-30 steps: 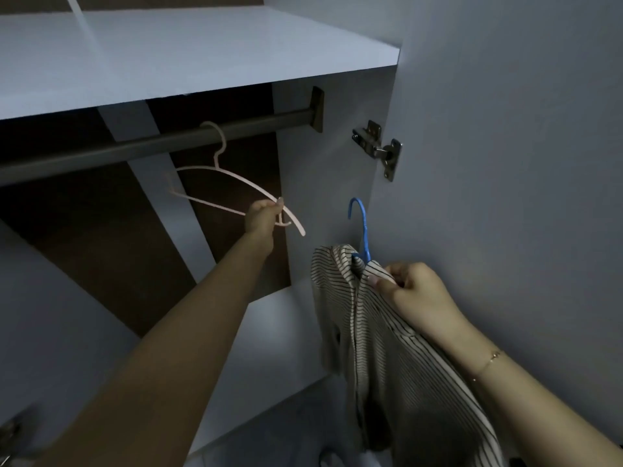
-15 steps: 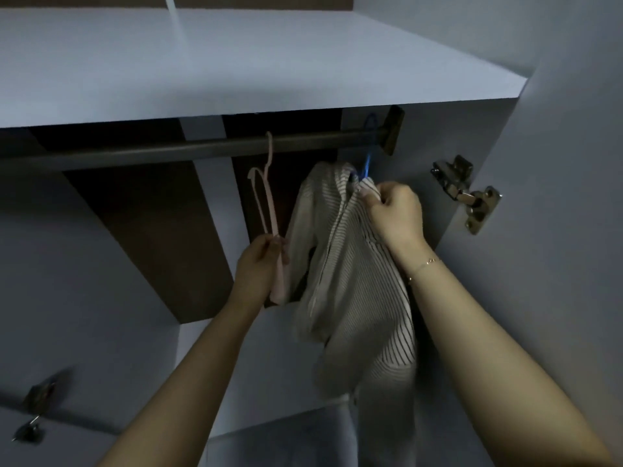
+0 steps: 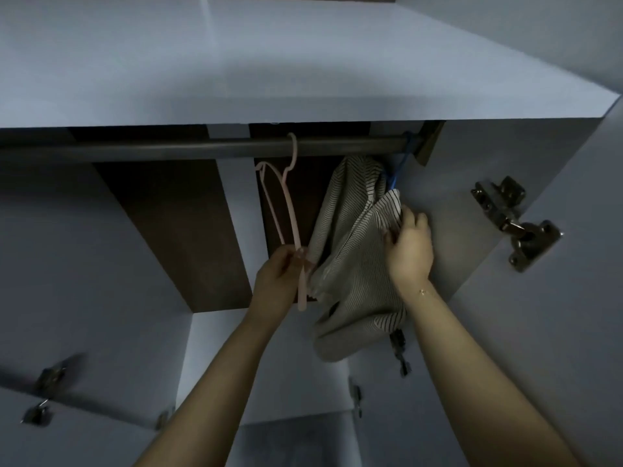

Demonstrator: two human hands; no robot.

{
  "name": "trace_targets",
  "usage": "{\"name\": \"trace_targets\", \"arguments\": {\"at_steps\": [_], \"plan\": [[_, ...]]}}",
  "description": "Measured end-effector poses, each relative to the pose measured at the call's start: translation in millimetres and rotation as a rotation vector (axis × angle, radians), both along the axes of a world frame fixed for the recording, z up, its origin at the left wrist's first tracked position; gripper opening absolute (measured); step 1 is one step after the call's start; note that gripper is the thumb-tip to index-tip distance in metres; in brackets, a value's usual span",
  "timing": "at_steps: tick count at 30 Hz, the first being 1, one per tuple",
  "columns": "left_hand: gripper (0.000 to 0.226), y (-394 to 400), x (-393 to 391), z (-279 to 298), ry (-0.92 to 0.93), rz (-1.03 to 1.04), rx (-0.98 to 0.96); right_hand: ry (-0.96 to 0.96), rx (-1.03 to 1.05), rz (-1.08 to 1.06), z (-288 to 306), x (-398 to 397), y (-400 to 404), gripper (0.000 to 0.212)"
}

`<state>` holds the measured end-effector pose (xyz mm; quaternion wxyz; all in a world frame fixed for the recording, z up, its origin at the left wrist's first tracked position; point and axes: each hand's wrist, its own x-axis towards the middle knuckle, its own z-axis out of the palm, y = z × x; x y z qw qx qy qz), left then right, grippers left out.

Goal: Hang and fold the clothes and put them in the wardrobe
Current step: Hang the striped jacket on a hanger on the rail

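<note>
Under the wide white shelf point(image 3: 236, 62) of the wardrobe, the dark rail point(image 3: 188, 148) runs left to right, and both things you are handling hang from it. Your striped shirt point(image 3: 354, 251) sits at the far right end of the rail on a blue hanger point(image 3: 399, 170), pressed close to the side wall, probably so the rest of the rail stays free for more clothes. Your right hand point(image 3: 409, 246) has its fingers curled into the shirt's cloth near the collar, most likely to steady it while the hook settles. To the left, the empty pink hanger point(image 3: 286, 210) hooks over the rail, turned edge-on. Your left hand point(image 3: 279, 274) pinches its lower end, holding it away from the shirt so the two do not tangle.

Dim light hides much. You cannot see whether the blue hook fully seats over the rail, since shadow and the rail bracket blur it. The hanger's shoulders are buried in cloth. The shirt's lower hem bunches in shadow, and a small dark thing below it is too unclear to name. Hinges point(image 3: 515, 224) show on the right door.
</note>
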<state>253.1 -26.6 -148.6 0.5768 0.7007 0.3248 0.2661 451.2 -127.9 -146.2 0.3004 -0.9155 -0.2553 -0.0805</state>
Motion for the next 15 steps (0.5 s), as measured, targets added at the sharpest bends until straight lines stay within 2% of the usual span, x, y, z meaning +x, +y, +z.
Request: {"name": "trace_targets", "arguments": {"at_steps": [3, 6, 8, 11, 13, 15], "plan": [[0.021, -5.9, -6.3, -3.4, 0.013, 0.016, 0.039, -0.110, 0.006, 0.099, -6.8, -34.2, -20.0, 0.067], [0.036, -18.3, -32.8, -10.7, 0.058, 0.021, 0.069, -0.030, 0.083, 0.215, -11.8, -75.8, -40.3, 0.062], [0.039, -28.9, -64.2, -17.8, 0.154, 0.033, 0.200, 0.041, 0.076, 0.344, -16.0, -106.2, -53.9, 0.058], [0.047, -39.9, -116.5, -30.4, 0.342, 0.045, 0.518, 0.050, -0.055, 0.486, -22.5, -144.2, -71.5, 0.061], [0.052, -45.3, -148.3, -34.3, 0.431, 0.059, 0.590, 0.076, -0.076, 0.516, -24.1, -167.2, -80.6, 0.064], [0.057, -51.8, -179.7, -39.4, 0.467, 0.071, 0.573, 0.098, -0.087, 0.544, -25.5, -193.7, -86.7, 0.064]]}}
